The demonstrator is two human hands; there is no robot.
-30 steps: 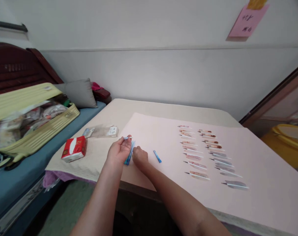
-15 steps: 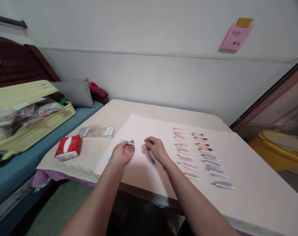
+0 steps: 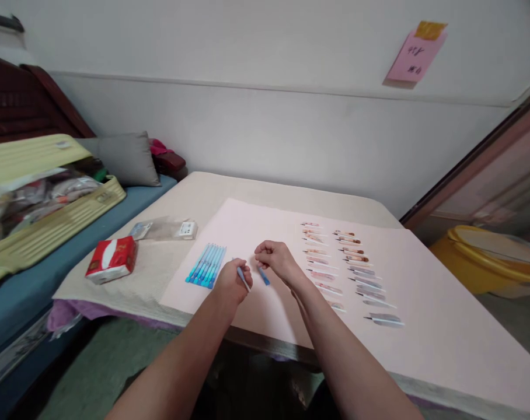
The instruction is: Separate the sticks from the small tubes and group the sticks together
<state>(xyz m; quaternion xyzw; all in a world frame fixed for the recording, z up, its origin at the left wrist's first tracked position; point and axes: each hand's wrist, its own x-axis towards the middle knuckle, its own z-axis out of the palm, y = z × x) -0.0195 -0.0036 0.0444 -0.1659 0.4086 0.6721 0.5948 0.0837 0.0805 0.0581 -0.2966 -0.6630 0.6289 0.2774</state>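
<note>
My left hand (image 3: 235,281) is closed around a slim pale blue-and-white pen part (image 3: 243,279), which slants down out of the fingers. Close by on its right, my right hand (image 3: 271,258) has thumb and fingertips pinched together; whatever lies between them is too small to make out. Under those fingertips, a short blue pen piece (image 3: 264,276) rests on the pale pink sheet (image 3: 286,315). To the left of my hands lies a neat row of several light-blue pens (image 3: 206,265), side by side with darker blue ends toward me.
Two columns of pen parts in clear sleeves (image 3: 356,256) lie on the right of the sheet. A red tissue pack (image 3: 111,259) and a clear plastic bag (image 3: 164,228) sit at the left. A yellow bin (image 3: 475,256) stands beyond the table's right side.
My left hand has turned and come nearer to me and to the right, tilting its pen part downward. The row of blue pens is now uncovered. The right hand stays pinched, nearly in place.
</note>
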